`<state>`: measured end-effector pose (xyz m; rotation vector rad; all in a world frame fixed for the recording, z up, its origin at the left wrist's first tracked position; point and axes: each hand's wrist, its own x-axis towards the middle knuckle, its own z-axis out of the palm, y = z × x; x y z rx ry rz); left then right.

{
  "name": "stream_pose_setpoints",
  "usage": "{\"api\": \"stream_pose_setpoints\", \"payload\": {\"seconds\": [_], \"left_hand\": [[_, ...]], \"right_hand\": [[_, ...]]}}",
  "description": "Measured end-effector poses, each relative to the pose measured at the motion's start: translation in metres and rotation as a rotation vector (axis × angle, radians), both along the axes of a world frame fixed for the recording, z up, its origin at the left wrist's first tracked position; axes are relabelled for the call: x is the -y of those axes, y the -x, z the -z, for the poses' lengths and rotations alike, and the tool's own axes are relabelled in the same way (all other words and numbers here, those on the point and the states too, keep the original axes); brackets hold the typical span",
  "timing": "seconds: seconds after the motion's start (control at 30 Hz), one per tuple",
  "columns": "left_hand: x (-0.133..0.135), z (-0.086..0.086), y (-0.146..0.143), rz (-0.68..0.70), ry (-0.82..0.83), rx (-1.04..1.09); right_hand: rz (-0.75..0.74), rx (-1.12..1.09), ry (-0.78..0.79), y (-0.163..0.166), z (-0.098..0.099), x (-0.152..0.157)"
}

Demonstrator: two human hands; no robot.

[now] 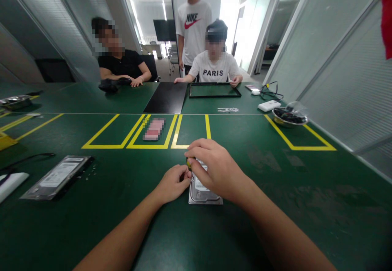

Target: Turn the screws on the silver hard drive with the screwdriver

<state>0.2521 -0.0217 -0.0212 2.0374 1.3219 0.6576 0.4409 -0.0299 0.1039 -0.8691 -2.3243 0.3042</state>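
Observation:
A silver hard drive (203,191) lies flat on the green table (275,222) right in front of me. My right hand (216,169) hovers over its far end, fingers curled round a small yellow-tipped tool (189,163) that is mostly hidden. My left hand (174,182) rests at the drive's left edge with thumb and fingers pinched together; what they pinch is too small to see. Both forearms reach in from the bottom of the view.
A second hard drive (58,176) lies at the left with tiny screws (88,174) beside it. Yellow tape boxes (147,132) mark the table; a pink item (154,129) sits in one. A metal bowl (289,116) stands right. Three people sit or stand at the far side by a black panel (167,97) and frame (214,90).

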Motion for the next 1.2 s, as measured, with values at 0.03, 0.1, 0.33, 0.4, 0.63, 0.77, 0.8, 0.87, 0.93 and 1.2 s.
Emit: {"api": "stream_pose_setpoints", "payload": {"seconds": [0.03, 0.1, 0.33, 0.4, 0.63, 0.77, 0.8, 0.87, 0.93, 1.2], "left_hand": [[0.0002, -0.0004, -0.0001, -0.001, 0.001, 0.000], [0.0006, -0.0006, -0.0004, -0.012, 0.004, -0.002], [0.0011, -0.0010, -0.0015, -0.025, 0.011, -0.002], [0.0009, -0.0017, -0.0015, -0.025, 0.009, -0.004], [0.0014, 0.0005, -0.0018, -0.046, 0.023, -0.026], [0.0014, -0.0004, -0.0024, -0.040, 0.000, -0.027], [0.0013, -0.0009, -0.0025, -0.036, -0.004, -0.027], [0.0012, -0.0017, -0.0025, -0.028, -0.007, -0.026], [0.0013, -0.0016, -0.0022, -0.029, -0.007, -0.025], [0.0010, -0.0005, -0.0014, -0.028, 0.010, -0.024]], "right_hand": [[-0.009, 0.000, 0.000, 0.0000, 0.0000, -0.0002], [-0.008, 0.008, 0.014, 0.0006, -0.0002, -0.0007], [0.032, 0.006, 0.009, 0.0033, 0.0011, -0.0012], [0.018, 0.004, -0.013, 0.0033, 0.0015, -0.0012], [0.045, 0.030, 0.020, 0.0029, 0.0006, -0.0006], [0.023, -0.006, -0.001, 0.0030, 0.0019, -0.0003], [0.016, -0.008, -0.004, 0.0031, 0.0020, -0.0001], [0.018, 0.002, 0.003, 0.0030, 0.0017, 0.0001], [0.035, 0.018, 0.019, 0.0028, 0.0007, 0.0004], [0.020, 0.035, 0.034, 0.0021, -0.0017, 0.0003]]}}
